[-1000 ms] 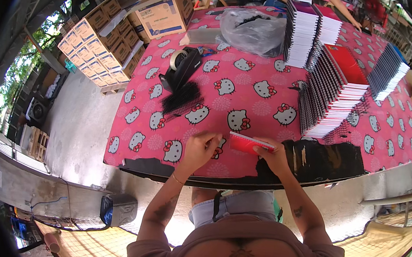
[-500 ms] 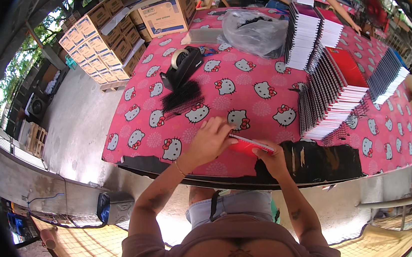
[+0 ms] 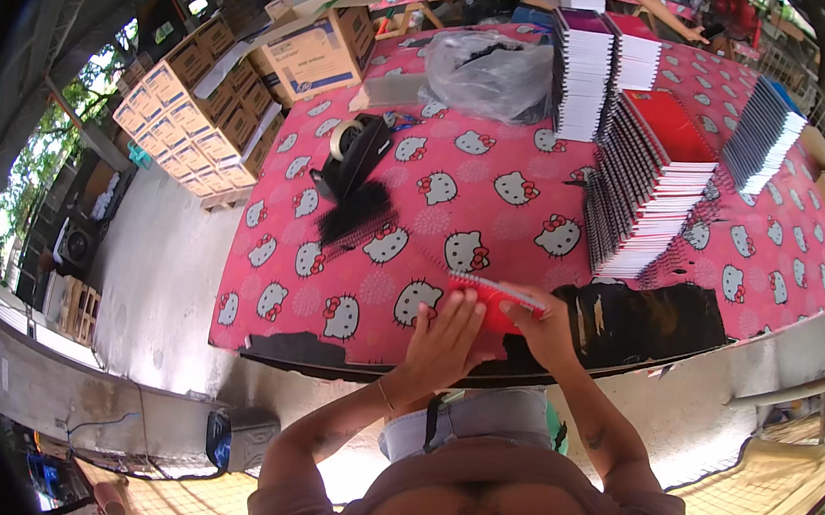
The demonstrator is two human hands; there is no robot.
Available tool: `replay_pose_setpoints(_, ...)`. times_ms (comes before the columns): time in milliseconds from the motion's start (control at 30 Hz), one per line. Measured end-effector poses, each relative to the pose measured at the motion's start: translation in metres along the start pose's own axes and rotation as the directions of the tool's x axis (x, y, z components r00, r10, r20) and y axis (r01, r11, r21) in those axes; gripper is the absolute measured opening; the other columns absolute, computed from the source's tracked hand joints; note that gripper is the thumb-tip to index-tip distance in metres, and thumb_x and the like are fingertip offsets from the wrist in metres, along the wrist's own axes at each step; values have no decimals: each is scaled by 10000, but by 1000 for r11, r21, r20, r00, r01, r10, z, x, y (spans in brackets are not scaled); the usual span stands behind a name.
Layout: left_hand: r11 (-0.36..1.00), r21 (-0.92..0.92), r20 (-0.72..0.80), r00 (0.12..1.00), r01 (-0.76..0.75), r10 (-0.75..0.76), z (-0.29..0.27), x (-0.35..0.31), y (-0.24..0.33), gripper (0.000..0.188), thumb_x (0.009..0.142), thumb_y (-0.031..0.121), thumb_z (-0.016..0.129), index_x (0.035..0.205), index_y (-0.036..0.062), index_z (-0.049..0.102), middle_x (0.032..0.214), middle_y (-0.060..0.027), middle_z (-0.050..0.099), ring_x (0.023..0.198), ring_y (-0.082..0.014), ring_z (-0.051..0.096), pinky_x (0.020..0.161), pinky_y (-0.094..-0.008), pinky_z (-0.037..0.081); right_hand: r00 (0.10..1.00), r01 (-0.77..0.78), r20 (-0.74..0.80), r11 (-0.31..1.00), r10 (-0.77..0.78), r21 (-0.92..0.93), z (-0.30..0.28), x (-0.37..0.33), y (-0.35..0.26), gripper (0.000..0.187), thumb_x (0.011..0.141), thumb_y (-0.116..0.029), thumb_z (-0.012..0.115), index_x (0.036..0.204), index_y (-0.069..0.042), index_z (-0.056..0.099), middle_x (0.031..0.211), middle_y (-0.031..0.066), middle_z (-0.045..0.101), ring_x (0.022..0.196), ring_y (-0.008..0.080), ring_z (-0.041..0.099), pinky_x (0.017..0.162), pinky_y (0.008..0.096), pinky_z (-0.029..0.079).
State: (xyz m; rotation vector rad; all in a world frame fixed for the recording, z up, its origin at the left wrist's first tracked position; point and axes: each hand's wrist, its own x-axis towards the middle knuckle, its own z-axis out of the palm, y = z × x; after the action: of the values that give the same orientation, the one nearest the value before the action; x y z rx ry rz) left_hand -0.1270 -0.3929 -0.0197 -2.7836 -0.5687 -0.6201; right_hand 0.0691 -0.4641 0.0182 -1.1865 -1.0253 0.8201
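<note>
Red spiral-bound notebook [image 3: 490,304] lying at lower centre on the pink cat-print tablecloth [image 3: 499,196].
Left hand [image 3: 444,341] is pressing flat on it, fingers spread; right hand [image 3: 548,330] is pinching its right edge.

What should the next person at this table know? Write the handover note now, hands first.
Left hand: flat on the red notebook, pressing it to the table.
Right hand: gripping the notebook's right side.
The notebook lies at the near edge of the pink patterned tablecloth, spiral edge facing away.
Loose black spiral coils lie to the left, next to a tape dispenser.
Done, as far as shows: a fanned stack of red notebooks to the right, with more stacks behind.
Left: the notebook in hand is not yet on a stack. Whether its coil is fully in, I cannot tell.
</note>
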Motion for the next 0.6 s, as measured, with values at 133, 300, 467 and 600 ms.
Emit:
replay_pose_setpoints(133, 977, 178, -13, 993, 119, -119, -41, 69, -27, 854, 897, 591, 516, 1436, -61, 401, 1529, -263, 367, 1463, -421, 279, 1111, -708, 111, 999, 20, 41, 1000, -19, -14, -2, -6, -8, 280, 934, -59, 661, 1206, 8, 667, 1043, 75, 734, 934, 89, 647, 834, 256, 522)
replay_pose_setpoints(300, 983, 112, -39, 989, 144, -141, -25, 41, -5, 831, 911, 623, 513, 1402, -44, 450, 1461, -240, 465, 1390, -407, 402, 1107, -677, 170, 997, 70, 51, 988, -64, -135, -2, -9, 3, 272, 912, -72, 690, 1179, -22, 687, 1038, 91, 742, 903, 82, 652, 800, 264, 529)
replay_pose_setpoints(467, 998, -33, -50, 997, 58, -60, -23, 27, 13, 777, 933, 566, 517, 1420, -33, 434, 1473, -245, 440, 1416, -390, 366, 1119, -675, 138, 1000, 10, -4, 998, -10, -55, -3, -9, -2, 279, 889, -61, 721, 1162, -14, 685, 1029, 57, 725, 923, 80, 639, 813, 259, 523)
replay_pose_setpoints(600, 961, -256, 193, 980, 102, -53, -49, 61, -14, 739, 900, 431, 624, 1434, -30, 404, 1452, -218, 444, 1324, -382, 433, 1155, -645, 99, 999, 8, 53, 986, 1, -166, -14, -6, 17, 278, 876, -92, 730, 1141, -21, 684, 982, 80, 734, 892, 89, 654, 796, 280, 528)
